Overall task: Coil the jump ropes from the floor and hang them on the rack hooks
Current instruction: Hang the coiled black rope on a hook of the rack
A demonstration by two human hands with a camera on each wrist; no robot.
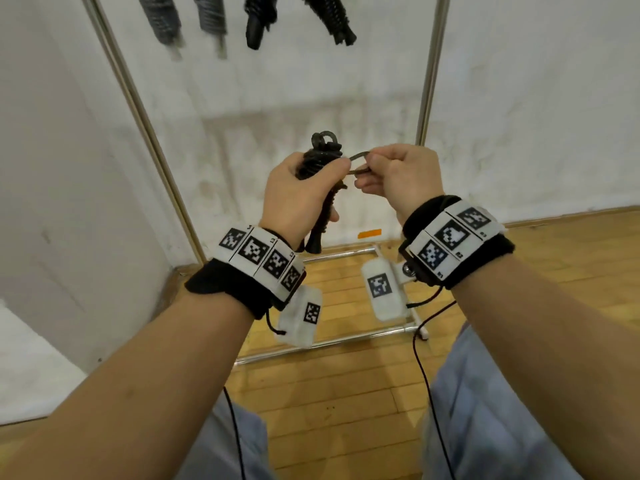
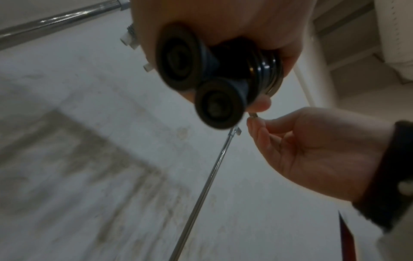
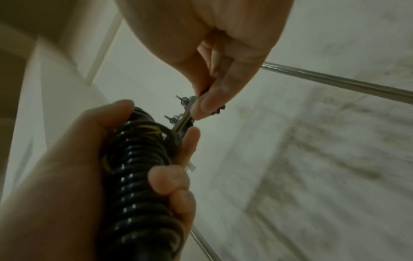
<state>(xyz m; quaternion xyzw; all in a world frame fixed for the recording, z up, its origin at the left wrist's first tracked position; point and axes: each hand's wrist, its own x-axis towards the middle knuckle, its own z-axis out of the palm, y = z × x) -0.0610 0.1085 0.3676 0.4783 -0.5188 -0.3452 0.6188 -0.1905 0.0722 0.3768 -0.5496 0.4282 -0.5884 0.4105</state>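
Head view: left hand [image 1: 298, 195] grip clamped round the coiled jump rope [image 1: 320, 161], held mid-air before the rack [image 1: 429, 81]. Right hand [image 1: 398, 174] pinches a free loop [image 1: 358, 157], likely for hanging on a hook.

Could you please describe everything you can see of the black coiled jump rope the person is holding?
The black coiled jump rope is a glossy cord wound in tight turns around its two handles, whose round black end caps sit side by side. The left hand wraps around the bundle, holding it roughly upright in front of the metal rack. The right hand pinches a loose loop of cord beside the top. A small loop sticks up above.
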